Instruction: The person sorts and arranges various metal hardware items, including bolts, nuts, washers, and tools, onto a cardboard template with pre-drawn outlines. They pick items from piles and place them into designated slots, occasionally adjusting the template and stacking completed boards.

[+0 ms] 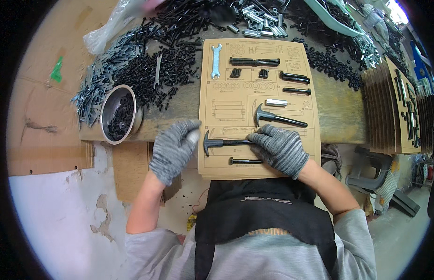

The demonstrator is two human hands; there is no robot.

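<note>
A brown printed cardboard sheet (212, 105) lies in front of me on a stack of sheets, with hardware placed on it. My right hand (281, 148), in a grey knit glove, closes on the end of a black rod with a curved two-pointed head (217, 143). A similar hooked rod (277, 116) lies just above it, below a silver sleeve (276, 102). A long black bolt (245, 161) lies beneath, partly covered by my right hand. My gloved left hand (174, 151) hovers at the sheet's left edge, fingers bent and apart, with nothing visible in them. A silver open-end wrench (216, 61) is at the top left.
A metal bowl (105, 114) of small black parts stands at the table's left edge. Behind it are piles of wrenches (105, 74) and black bolts (175, 70). Black nuts (336, 65) are heaped at right. Sheets with mounted hardware (385, 109) stand upright farther right. A plastic stool (371, 170) is below.
</note>
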